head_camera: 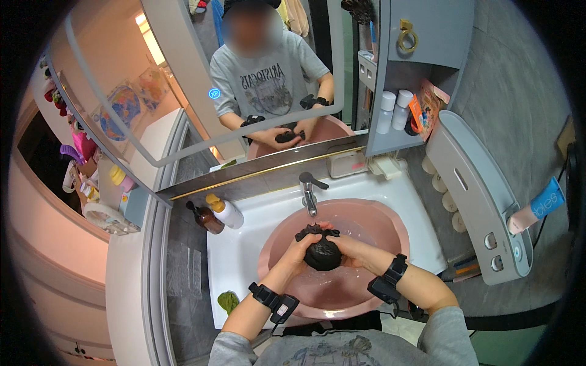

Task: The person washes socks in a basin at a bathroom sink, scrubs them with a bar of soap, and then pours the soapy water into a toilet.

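A bunched black cloth, which looks wet, is gripped between my two hands above a pink basin. My left hand holds its left side, thumb on top. On the opposite side, my right hand grips it with some fingers hidden behind the bundle. Water with a few suds lies in the basin. Just beyond the cloth, the spout of a chrome faucet points down over the basin; I see no clear stream from it.
The basin rests in a white sink. Two pump bottles stand at its back left; a crumpled green cloth lies front left. A soap box is behind. A grey wall-mounted holder juts out at right, below a mirror cabinet.
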The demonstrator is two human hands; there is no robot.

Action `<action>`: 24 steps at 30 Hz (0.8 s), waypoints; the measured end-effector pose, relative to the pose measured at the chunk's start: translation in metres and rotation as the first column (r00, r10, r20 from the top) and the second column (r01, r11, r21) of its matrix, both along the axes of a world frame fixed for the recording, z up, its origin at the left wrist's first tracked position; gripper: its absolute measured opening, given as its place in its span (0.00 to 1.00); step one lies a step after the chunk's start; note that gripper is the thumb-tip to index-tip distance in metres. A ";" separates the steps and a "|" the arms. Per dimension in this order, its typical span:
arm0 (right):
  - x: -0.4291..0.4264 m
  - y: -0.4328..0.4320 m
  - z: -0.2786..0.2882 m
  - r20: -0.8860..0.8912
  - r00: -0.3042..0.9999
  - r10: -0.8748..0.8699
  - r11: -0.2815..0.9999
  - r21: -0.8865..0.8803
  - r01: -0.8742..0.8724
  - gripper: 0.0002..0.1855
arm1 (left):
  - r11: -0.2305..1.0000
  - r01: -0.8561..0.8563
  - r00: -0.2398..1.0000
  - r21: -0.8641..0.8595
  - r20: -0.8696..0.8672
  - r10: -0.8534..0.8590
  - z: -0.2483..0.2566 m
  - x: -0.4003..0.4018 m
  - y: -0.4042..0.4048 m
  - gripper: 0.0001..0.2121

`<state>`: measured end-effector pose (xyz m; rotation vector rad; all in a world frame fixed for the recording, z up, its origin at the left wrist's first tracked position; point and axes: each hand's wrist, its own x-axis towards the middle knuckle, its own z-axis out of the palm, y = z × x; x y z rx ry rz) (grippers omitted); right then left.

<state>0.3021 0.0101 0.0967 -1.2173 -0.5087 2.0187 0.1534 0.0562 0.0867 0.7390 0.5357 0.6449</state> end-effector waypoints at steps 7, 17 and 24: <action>-0.001 0.002 0.008 0.107 0.994 -0.012 0.988 0.152 -0.005 0.17 | 0.993 -0.020 0.997 -0.116 -0.075 0.011 -0.011 -0.002 -0.005 0.21; 0.001 0.010 -0.009 0.078 0.997 0.029 0.988 0.147 -0.040 0.19 | 0.976 -0.083 0.996 -0.201 0.000 0.084 -0.018 0.002 -0.012 0.22; -0.002 0.011 -0.001 0.159 0.987 0.012 0.999 0.047 -0.020 0.13 | 0.907 -0.319 0.945 -0.276 -0.164 0.283 -0.029 0.006 -0.005 0.12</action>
